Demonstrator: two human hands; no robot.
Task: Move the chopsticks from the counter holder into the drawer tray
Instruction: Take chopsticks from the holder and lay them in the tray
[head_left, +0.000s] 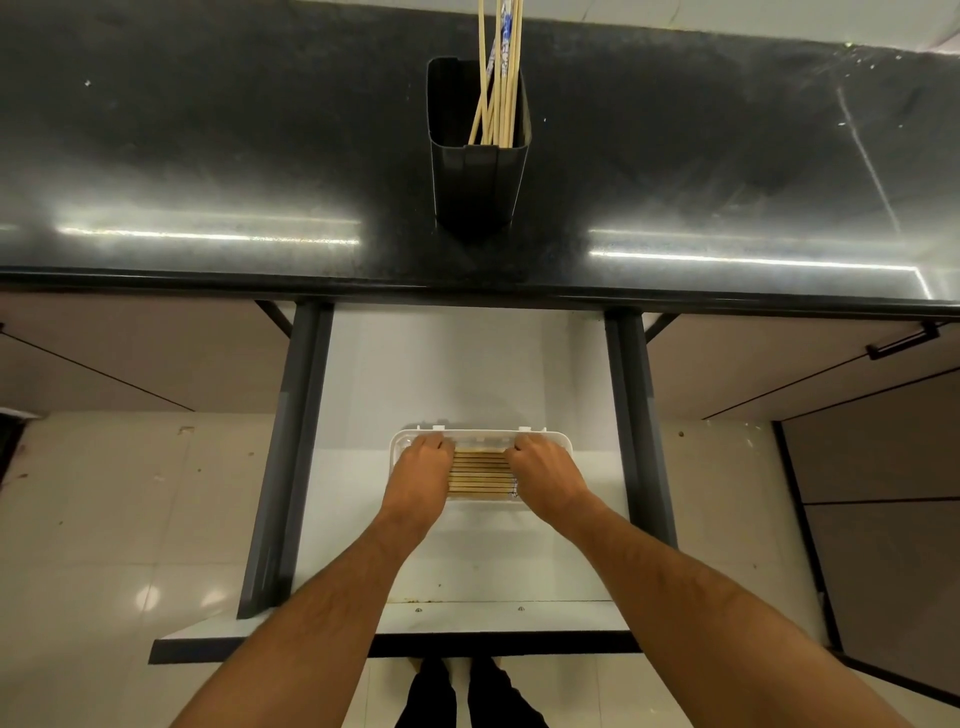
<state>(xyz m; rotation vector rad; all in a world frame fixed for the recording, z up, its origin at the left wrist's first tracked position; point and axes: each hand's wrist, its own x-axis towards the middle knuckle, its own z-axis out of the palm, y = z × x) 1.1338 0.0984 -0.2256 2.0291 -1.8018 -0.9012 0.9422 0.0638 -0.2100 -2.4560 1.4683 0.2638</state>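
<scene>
Both hands, left hand (422, 462) and right hand (540, 467), rest palm-down with fingers curled over the ends of about ten chopsticks (480, 472) lying in the white tray (470, 435) in the open drawer (467, 364). Whether they grip is unclear. Roughly six more chopsticks (500, 78) stand in the holder (475, 182) on the desk (208, 156), tops cut off.

A dark, glossy counter (208, 156) runs across the top, streaked with two bright light reflections and pale specks. Under its front edge, beige cabinet doors (104, 358) stand on both sides; the right one carries a dark bar handle (901, 340). Dark side rails (291, 452) run forward from beneath the counter. Below lies a pale tiled floor (130, 519), shiny and marked with small stains. On the right stands a grey panel (883, 519) in a dark frame. At the bottom edge, black trouser legs (467, 696) show.
</scene>
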